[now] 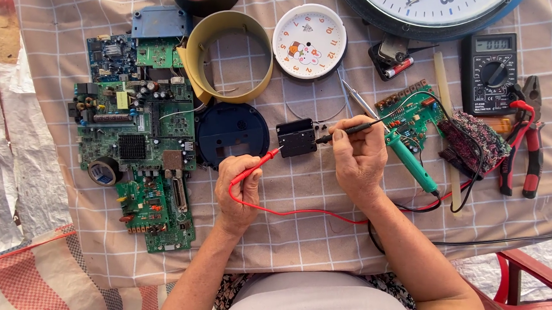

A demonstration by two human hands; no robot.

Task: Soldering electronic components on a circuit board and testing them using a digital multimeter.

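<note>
View from above onto a table draped in a beige checked cloth. Near the middle lies a small black clock movement. The left hand is closed around a red test probe, its tip touching the movement's lower left side. The right hand is closed around a black test probe, its tip at the movement's right edge. The hands sit apart, one on each side of the movement. A red lead curves across the cloth between the wrists.

The near edge holds the only open cloth, a bare strip in front of the forearms. The left edge is packed with green circuit boards, with a roll of tape at their lower left. Just left of the movement lies a round black clock back.

Along the far edge sit a yellow plastic ring, open and holding nothing but cloth, a white clock dial, and a large blue-rimmed wall clock cut off by the frame.

Towards the right edge are a black multimeter, red-handled pliers, a small green board, and a green-handled soldering iron just beside the right hand.
</note>
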